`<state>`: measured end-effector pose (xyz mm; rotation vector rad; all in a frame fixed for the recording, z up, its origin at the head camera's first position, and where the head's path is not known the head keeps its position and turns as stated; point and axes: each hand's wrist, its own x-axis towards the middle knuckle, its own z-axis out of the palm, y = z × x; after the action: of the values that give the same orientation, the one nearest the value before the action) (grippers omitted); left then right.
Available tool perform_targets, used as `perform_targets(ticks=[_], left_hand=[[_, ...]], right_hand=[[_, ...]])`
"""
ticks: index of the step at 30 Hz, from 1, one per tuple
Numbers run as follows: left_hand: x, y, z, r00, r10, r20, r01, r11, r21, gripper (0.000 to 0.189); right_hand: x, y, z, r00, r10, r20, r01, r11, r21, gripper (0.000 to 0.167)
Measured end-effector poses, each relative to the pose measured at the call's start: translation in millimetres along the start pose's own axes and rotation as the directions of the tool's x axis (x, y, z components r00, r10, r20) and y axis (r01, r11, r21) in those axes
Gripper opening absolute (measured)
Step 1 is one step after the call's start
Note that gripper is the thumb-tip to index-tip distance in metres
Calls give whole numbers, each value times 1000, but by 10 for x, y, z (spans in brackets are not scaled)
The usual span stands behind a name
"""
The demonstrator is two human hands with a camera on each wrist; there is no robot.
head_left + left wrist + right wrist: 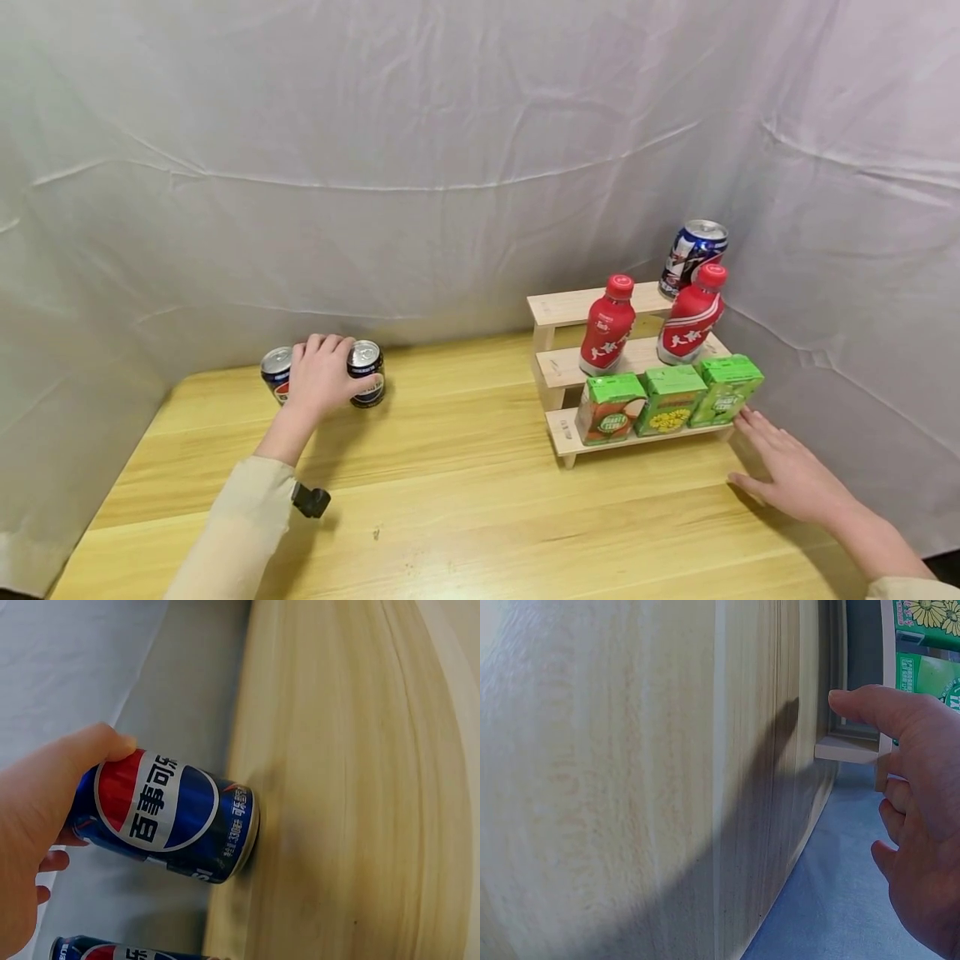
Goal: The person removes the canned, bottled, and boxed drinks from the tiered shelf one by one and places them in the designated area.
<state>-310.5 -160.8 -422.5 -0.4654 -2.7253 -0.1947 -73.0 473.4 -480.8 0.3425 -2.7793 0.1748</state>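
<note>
My left hand (322,375) grips a dark blue Pepsi can (366,375), thumb across its front and the other fingers behind it. In the left wrist view the same can (165,810) shows its red, white and blue label, its base close over the wooden table. A second Pepsi can (276,367) stands just left of that hand, partly covered by it. At the right end of a three-step wooden rack (557,421) is my right hand (795,475), fingers extended. Its fingertips are right at the lowest step, beside a green juice box (726,390).
Two other juice boxes, a red-brown one (611,408) and a flowered one (670,402), share the lowest step. Red bottles (607,327) (692,317) stand on the middle step. A Pepsi can (690,250) tops the rack's right end. Grey cloth (420,233) borders the table.
</note>
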Motion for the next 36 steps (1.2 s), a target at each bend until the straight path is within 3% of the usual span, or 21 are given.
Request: perform_targets(ticks=[21, 28, 36], left_hand=[[65, -183, -24, 998, 3, 69, 1, 998, -60, 85], [56, -166, -55, 994, 0, 110, 7, 998, -61, 85], [13, -128, -107, 994, -15, 110, 20, 999, -44, 85]], right_hand=[[-21, 21, 36, 999, -26, -21, 26, 1000, -13, 90], [-18, 6, 27, 999, -30, -20, 30, 999, -13, 89], [-8, 9, 29, 1000, -27, -16, 27, 1000, -12, 90]])
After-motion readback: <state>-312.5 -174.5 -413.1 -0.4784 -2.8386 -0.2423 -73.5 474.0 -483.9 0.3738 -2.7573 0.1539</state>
